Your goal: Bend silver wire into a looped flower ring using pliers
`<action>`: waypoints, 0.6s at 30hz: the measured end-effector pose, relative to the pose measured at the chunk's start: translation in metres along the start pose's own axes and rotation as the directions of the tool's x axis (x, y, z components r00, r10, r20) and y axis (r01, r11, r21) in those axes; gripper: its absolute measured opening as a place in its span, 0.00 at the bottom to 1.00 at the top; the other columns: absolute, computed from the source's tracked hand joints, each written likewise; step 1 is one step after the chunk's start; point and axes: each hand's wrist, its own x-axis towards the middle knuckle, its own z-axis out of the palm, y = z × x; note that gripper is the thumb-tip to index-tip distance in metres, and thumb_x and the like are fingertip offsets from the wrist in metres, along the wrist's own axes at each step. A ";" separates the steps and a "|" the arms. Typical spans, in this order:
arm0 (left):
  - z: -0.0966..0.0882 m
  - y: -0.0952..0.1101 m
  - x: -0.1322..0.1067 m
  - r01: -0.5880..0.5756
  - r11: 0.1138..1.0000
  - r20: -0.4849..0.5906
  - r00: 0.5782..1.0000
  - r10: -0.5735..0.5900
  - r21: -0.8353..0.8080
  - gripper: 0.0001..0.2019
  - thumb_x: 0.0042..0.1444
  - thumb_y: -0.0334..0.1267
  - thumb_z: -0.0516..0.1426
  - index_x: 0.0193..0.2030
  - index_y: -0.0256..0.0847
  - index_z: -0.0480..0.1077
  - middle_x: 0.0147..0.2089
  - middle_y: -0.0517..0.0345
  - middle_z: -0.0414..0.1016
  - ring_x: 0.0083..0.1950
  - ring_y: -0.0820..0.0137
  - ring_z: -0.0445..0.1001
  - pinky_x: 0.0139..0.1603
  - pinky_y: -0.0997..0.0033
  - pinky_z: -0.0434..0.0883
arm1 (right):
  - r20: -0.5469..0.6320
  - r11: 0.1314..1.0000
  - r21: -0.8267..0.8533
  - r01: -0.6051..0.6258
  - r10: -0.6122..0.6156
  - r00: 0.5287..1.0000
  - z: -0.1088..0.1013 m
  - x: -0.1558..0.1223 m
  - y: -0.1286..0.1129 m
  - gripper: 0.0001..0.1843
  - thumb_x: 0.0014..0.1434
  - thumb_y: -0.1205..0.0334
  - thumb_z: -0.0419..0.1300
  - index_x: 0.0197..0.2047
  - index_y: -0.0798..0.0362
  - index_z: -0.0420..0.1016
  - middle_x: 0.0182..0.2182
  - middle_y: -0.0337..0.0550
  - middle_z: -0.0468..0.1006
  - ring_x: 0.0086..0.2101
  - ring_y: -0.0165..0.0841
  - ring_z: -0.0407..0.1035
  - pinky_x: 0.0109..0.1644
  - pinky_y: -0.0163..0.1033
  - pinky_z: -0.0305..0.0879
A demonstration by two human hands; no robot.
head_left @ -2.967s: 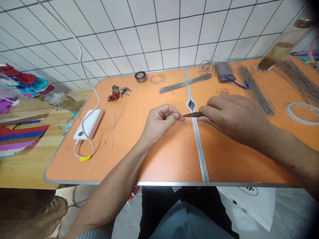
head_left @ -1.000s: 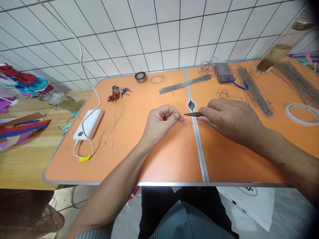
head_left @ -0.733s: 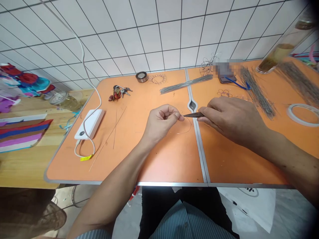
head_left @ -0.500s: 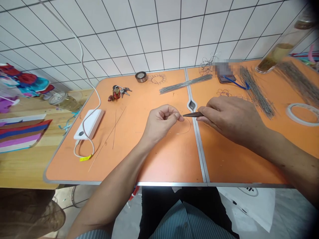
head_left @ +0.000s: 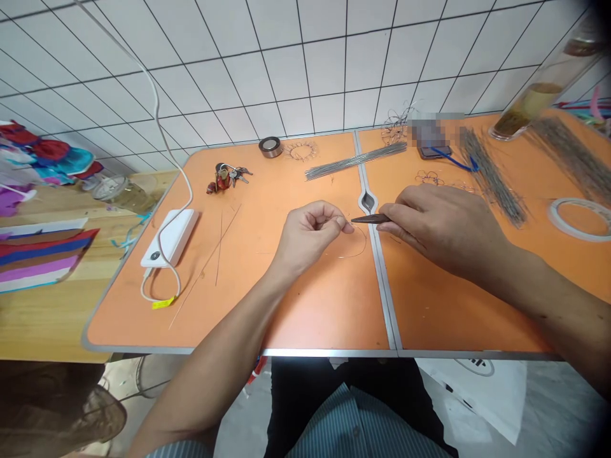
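The left hand (head_left: pixel 316 228) is pinching a thin, curved metal wire (head_left: pixel 365 244) over the middle of the orange, metal-edged worktop (head_left: pixel 324 312); the right hand (head_left: pixel 436 219) is gripping dark, tapered metal pliers (head_left: pixel 370 219), which are pointing left just beside it.

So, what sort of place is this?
Likely a small craft workspace, though home or workshop I can't tell: a bundle of thin wires lies on an orange table, and the right hand holds a dark pointed tool.
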 end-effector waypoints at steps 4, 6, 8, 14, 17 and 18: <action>0.000 -0.001 0.000 0.003 1.000 -0.006 1.000 -0.003 0.014 0.07 0.61 0.39 0.68 0.33 0.41 0.80 0.34 0.52 0.87 0.27 0.74 0.66 0.29 0.70 0.60 | 0.002 1.000 -0.005 0.006 -0.006 1.000 -0.001 0.001 -0.001 0.26 0.83 0.48 0.49 0.47 0.53 0.85 0.34 0.49 0.80 0.32 0.37 0.63 0.36 0.44 0.44; 0.000 -0.001 0.000 0.005 1.000 -0.008 1.000 -0.005 0.016 0.07 0.61 0.40 0.68 0.33 0.41 0.80 0.33 0.52 0.87 0.27 0.73 0.67 0.29 0.69 0.60 | 0.008 1.000 -0.003 0.004 -0.004 1.000 -0.002 0.001 -0.001 0.26 0.83 0.48 0.49 0.46 0.53 0.85 0.33 0.48 0.79 0.32 0.37 0.62 0.36 0.44 0.43; 0.000 -0.001 0.000 0.006 1.000 -0.006 1.000 -0.006 0.014 0.08 0.60 0.40 0.68 0.33 0.41 0.80 0.33 0.52 0.87 0.28 0.72 0.69 0.29 0.69 0.61 | 0.016 1.000 -0.002 0.000 0.000 1.000 -0.003 0.001 -0.002 0.26 0.83 0.48 0.50 0.45 0.53 0.85 0.33 0.48 0.79 0.31 0.37 0.62 0.36 0.44 0.43; 0.000 0.000 0.000 -0.002 1.000 0.000 1.000 0.002 0.011 0.07 0.61 0.40 0.68 0.33 0.41 0.80 0.34 0.52 0.87 0.27 0.73 0.67 0.29 0.69 0.60 | 0.014 1.000 -0.011 -0.003 0.003 1.000 -0.002 0.001 -0.002 0.27 0.83 0.47 0.50 0.45 0.53 0.85 0.34 0.49 0.79 0.31 0.37 0.62 0.36 0.44 0.42; 0.000 -0.001 0.000 0.001 1.000 0.002 1.000 -0.001 0.011 0.08 0.61 0.40 0.68 0.33 0.41 0.80 0.34 0.51 0.87 0.28 0.73 0.67 0.30 0.69 0.61 | 0.019 1.000 0.014 -0.003 0.003 1.000 -0.002 0.000 -0.002 0.26 0.82 0.48 0.50 0.46 0.53 0.85 0.34 0.49 0.79 0.31 0.37 0.62 0.36 0.44 0.42; 0.000 -0.001 0.000 0.004 1.000 0.001 1.000 -0.004 0.014 0.08 0.61 0.40 0.68 0.33 0.41 0.80 0.34 0.51 0.87 0.27 0.73 0.67 0.29 0.69 0.60 | 0.020 1.000 0.022 -0.002 0.001 1.000 -0.003 0.000 -0.002 0.26 0.82 0.49 0.50 0.46 0.53 0.85 0.34 0.49 0.79 0.31 0.37 0.62 0.36 0.44 0.42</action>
